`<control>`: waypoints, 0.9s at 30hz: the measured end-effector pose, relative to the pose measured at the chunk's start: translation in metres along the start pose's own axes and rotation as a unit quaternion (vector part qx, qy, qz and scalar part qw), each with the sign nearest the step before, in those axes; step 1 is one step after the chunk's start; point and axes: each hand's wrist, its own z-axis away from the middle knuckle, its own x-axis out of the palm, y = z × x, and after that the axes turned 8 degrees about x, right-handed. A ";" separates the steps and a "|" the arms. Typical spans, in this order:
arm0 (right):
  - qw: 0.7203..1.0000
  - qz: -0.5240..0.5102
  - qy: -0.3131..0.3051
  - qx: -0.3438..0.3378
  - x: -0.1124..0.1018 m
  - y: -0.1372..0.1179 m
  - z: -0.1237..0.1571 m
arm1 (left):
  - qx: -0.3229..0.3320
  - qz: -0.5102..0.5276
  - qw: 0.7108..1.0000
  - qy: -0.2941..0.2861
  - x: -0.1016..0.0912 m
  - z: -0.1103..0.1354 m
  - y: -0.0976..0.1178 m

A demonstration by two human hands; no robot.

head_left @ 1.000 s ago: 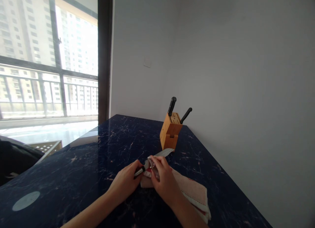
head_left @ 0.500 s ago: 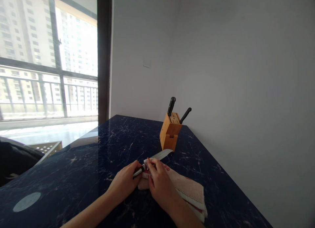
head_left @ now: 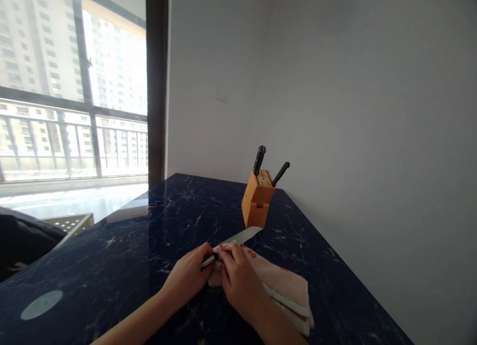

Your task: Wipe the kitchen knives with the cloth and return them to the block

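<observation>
While the fingers of the left hand (head_left: 189, 268) are closed around the handle of a knife (head_left: 245, 234), those of the right hand (head_left: 242, 283) pinch a fold of a pale pink cloth (head_left: 286, 281) against the knife near the junction of handle and blade. The exposed blade points away from the person and to the right, its tip just in front of the base of a wooden knife block (head_left: 256, 202); contact between the two cannot be determined. The remainder of the cloth lies folded on the dark blue, marble-patterned worktop (head_left: 197, 211), partly beneath the right hand. Two black handles (head_left: 260, 160) project from the block. A pale round patch (head_left: 41, 305) is noted at the worktop's near left; a large window (head_left: 119, 62) stands beyond.
</observation>
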 end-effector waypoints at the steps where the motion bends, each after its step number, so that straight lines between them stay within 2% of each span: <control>1: 1.000 -0.003 -0.002 0.000 0.000 -0.001 0.000 | 0.004 -0.001 1.000 0.003 0.001 0.000 -0.001; 8: 0.999 0.021 0.032 0.012 0.005 0.004 -0.002 | 0.016 0.016 1.000 0.010 0.003 0.001 -0.001; 13: 0.995 0.044 0.056 0.065 0.002 0.010 -0.006 | 0.030 0.009 1.000 -0.003 0.003 0.002 0.004; 20: 0.983 0.037 0.122 0.130 -0.005 0.018 -0.008 | 0.053 0.005 0.998 -0.020 0.003 0.005 0.008; 24: 0.987 0.040 0.108 0.112 -0.002 0.015 -0.006 | 0.068 0.003 0.998 -0.015 0.001 0.007 0.013; 27: 0.995 0.019 0.073 0.062 0.002 0.009 -0.004 | 0.073 0.006 0.997 -0.002 0.001 0.007 0.014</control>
